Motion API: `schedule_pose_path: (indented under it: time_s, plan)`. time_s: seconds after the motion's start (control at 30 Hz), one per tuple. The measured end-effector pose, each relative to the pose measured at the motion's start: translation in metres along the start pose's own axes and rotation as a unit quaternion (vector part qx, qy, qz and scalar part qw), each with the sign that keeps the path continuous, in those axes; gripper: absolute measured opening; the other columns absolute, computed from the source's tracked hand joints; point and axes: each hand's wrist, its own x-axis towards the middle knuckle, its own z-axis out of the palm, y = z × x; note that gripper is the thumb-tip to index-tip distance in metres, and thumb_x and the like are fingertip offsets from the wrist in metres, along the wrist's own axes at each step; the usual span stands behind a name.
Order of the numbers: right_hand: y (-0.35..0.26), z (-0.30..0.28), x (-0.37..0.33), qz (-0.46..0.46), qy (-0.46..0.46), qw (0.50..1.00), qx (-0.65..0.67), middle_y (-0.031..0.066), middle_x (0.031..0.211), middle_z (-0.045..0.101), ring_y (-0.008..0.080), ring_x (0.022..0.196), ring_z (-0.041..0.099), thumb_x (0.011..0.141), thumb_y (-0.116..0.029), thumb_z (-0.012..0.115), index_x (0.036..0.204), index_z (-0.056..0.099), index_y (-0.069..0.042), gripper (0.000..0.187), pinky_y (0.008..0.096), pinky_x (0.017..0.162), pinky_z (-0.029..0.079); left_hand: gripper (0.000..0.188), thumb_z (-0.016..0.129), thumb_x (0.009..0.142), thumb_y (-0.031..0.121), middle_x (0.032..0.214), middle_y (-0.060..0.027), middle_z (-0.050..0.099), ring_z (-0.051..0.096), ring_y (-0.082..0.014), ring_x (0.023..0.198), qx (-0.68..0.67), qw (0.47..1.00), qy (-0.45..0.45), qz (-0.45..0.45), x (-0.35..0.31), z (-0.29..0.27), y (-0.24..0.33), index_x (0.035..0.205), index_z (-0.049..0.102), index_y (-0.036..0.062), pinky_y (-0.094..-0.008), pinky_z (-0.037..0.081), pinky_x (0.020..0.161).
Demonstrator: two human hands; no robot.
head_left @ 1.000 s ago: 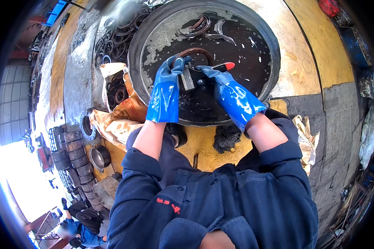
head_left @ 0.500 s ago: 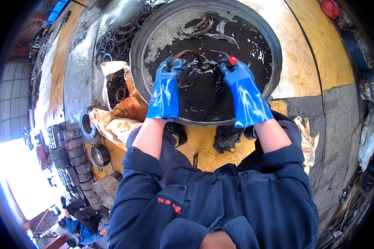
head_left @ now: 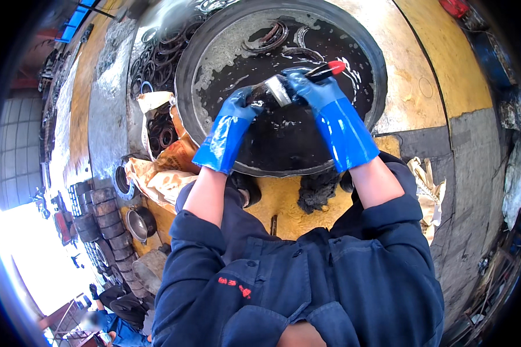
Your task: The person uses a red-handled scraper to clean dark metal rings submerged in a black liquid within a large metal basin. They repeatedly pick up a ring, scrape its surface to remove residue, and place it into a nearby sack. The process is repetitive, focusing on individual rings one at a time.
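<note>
Over a wide round basin point(head_left: 378, 69) of dark liquid, I work in long blue rubber gloves. My right hand point(head_left: 312, 89) is closed round a brush with a dark, red-ended handle point(head_left: 336, 67); its shiny pale band point(head_left: 278, 91) points toward my left hand. My left hand point(head_left: 241, 104) is closed on a dark ring, mostly hidden now by the fingers and the brush. The brush's bristle end seems to meet the ring, but the contact is too dark to make out. Several brown-black rings point(head_left: 270, 41) lie in the far part of the basin, amid foam.
Left of the basin are a torn paper sack point(head_left: 156, 173) with rings inside and a heap of dark rings point(head_left: 156, 63). A metal bowl point(head_left: 140, 224) and stacked dark cylinders point(head_left: 107, 208) stand farther left. A black rag-like clump point(head_left: 317, 194) lies between my feet. Another person point(head_left: 118, 324) is at lower left.
My right hand has moved left and up toward my left hand, turning the brush so its handle and pale band show. The brown ring, visible before in my left hand, is now largely hidden.
</note>
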Motion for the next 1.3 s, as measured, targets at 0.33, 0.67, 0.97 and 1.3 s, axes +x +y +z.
schedule_pose_path:
  time_s: [0.33, 0.67, 0.97, 1.3]
  plan:
    - [0.051, -0.040, 0.017, 0.319, 0.296, 0.882, 0.178, 0.0067, 0.083, 0.068, 0.0155, 0.070, 0.066, 0.082, -0.017, 0.082, 0.093, 0.067, -0.004, 0.023, 0.0296, 0.061, 0.056, 0.033, 0.068, 0.093, 0.006, 0.116, -0.0148, 0.072, 0.072, -0.0247, 0.098, -0.384, 0.921, 0.023, -0.061, 0.008, -0.012, -0.005, 0.125, 0.064, -0.0009, -0.0332, 0.058, 0.078]
    - [0.006, 0.008, -0.023, -0.128, 0.028, 0.975, -0.181, 0.0092, 0.100, 0.075, 0.0224, 0.090, 0.073, 0.091, -0.020, 0.071, 0.112, 0.073, -0.016, 0.021, 0.0360, 0.081, 0.057, 0.028, 0.068, 0.095, 0.009, 0.113, -0.0121, 0.073, 0.072, -0.0195, 0.095, -0.301, 0.950, 0.056, -0.065, 0.003, -0.010, 0.004, 0.121, 0.066, 0.0008, -0.0261, 0.056, 0.072]
    - [0.014, 0.016, -0.031, -0.135, 0.044, 0.887, -0.439, 0.0107, 0.103, 0.074, 0.0320, 0.093, 0.071, 0.086, -0.024, 0.072, 0.115, 0.071, -0.018, 0.030, 0.0415, 0.080, 0.056, 0.031, 0.068, 0.095, 0.010, 0.109, -0.0066, 0.073, 0.068, -0.0144, 0.094, -0.268, 0.963, -0.026, -0.010, 0.004, -0.003, -0.008, 0.124, 0.065, 0.0005, -0.0251, 0.055, 0.080]
    - [0.032, 0.033, -0.021, 0.363, 0.059, 0.906, 0.208, 0.0042, 0.094, 0.072, 0.0155, 0.076, 0.064, 0.090, -0.022, 0.074, 0.107, 0.074, -0.012, 0.020, 0.0310, 0.067, 0.053, 0.032, 0.068, 0.095, 0.010, 0.110, -0.0066, 0.073, 0.068, -0.0150, 0.096, -0.304, 0.953, 0.007, -0.022, -0.004, 0.005, 0.005, 0.126, 0.065, 0.0000, -0.0256, 0.054, 0.083]
